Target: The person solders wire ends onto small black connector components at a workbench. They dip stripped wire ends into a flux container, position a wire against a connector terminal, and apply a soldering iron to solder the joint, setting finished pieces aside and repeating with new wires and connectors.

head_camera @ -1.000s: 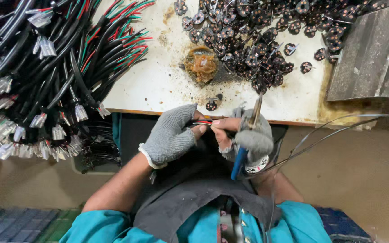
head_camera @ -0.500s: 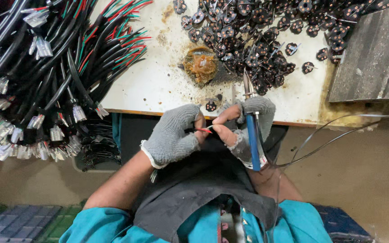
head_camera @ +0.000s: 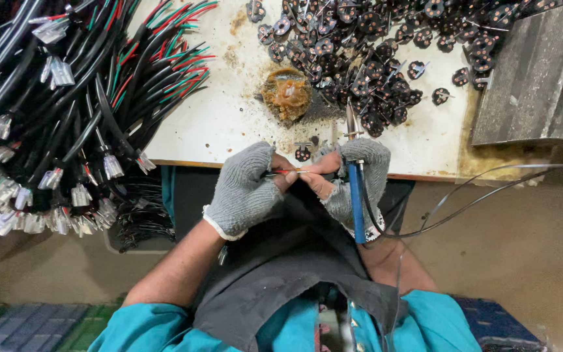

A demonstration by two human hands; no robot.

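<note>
My left hand (head_camera: 247, 189), in a grey fingerless knit glove, is curled palm-down just off the near edge of the white worktable (head_camera: 229, 124), its bare thumb and forefinger pressed together on a thin red wire (head_camera: 286, 172) that runs level toward my right hand. My right hand (head_camera: 353, 179), gloved alike, meets it fingertip to fingertip: its thumb and forefinger pinch the far end of the same wire, while the remaining fingers wrap the blue handle of a soldering iron (head_camera: 356, 182). The iron stands nearly straight along the line of my forearm, metal tip pointing away from me over the table, cord trailing off to the right of the right hand. Both forearms converge from my lap, wrists slightly bent inward. Just beyond the fingertips lies a single small dark round part (head_camera: 303, 154); farther beyond, a heap of similar round parts (head_camera: 373, 58) and an amber, crusted lump of flux (head_camera: 286, 95). Well to the left of my left hand spreads a bundle of black cables (head_camera: 53, 98) with red and green leads and clear plugs.
</note>
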